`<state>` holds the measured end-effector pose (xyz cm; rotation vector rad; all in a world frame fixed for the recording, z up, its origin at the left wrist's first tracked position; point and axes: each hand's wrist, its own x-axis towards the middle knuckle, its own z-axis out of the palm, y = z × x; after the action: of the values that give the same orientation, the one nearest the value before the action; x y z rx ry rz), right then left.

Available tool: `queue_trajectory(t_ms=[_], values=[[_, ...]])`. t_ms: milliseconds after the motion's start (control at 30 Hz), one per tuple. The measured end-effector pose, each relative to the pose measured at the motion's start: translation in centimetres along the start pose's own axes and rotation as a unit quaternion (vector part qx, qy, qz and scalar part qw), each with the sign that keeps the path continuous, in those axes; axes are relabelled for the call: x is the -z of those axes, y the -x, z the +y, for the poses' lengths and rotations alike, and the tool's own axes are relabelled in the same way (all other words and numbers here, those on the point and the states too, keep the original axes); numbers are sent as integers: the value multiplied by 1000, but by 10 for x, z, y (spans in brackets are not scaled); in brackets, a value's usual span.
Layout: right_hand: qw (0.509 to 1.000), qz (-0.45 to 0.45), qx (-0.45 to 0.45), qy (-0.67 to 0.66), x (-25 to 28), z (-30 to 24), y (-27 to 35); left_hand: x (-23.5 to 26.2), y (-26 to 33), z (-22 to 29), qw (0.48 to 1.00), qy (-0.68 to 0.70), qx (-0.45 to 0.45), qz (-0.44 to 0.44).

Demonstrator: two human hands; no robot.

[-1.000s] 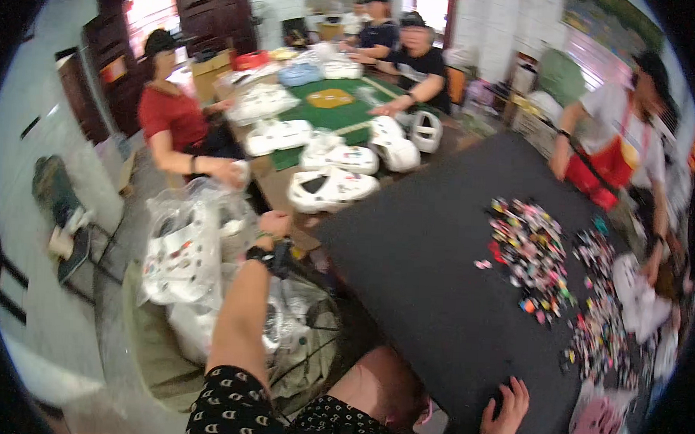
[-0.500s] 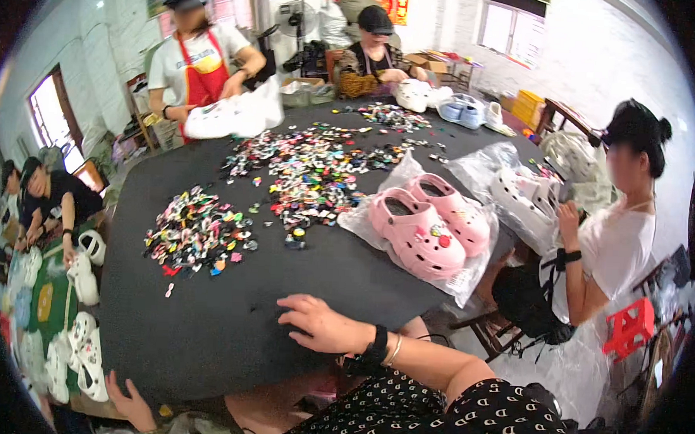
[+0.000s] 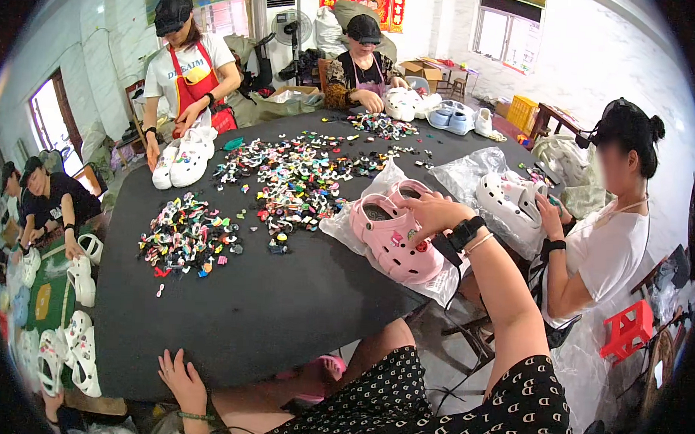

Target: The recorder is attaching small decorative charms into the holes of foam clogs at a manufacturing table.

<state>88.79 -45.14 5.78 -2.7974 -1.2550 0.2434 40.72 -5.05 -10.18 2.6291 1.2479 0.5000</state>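
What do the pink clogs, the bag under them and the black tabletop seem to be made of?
Pink clogs: probably moulded foam or rubber, satin finish; smooth, rounded, holed uppers.
Bag: likely thin plastic film, glossy; wrinkled and translucent.
Black tabletop: matt, perhaps cloth or rubber sheet; evenly dark with only soft sheen, so I can't tell which.

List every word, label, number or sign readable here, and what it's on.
Wording isn't copied out, only located.
Red wall banners: large printed characters.
White T-shirt: chest lettering.
Black patterned sleeve: repeated pale letter-like print.
Green mat, yellow patch: any marks too small to read.
Pink clogs, touched by the right hand: any print on the charms too small to read.
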Motion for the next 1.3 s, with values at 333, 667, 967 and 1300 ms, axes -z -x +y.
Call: queue_trajectory(t_ms=[333,667,967,1300], values=[[999,-27,-6,-35,8,-30,8,11,-21,162,911,206,-344,-96],[985,161,61,3,10,-23,54,-61,-22,364,821,181,-533,-97],[966,245,-50,-57,31,54,134,-105,-11,405,829,220,-477,-190],[973,200,114,-21,57,-73,108,-48,-7,262,823,408,-391,-58]])
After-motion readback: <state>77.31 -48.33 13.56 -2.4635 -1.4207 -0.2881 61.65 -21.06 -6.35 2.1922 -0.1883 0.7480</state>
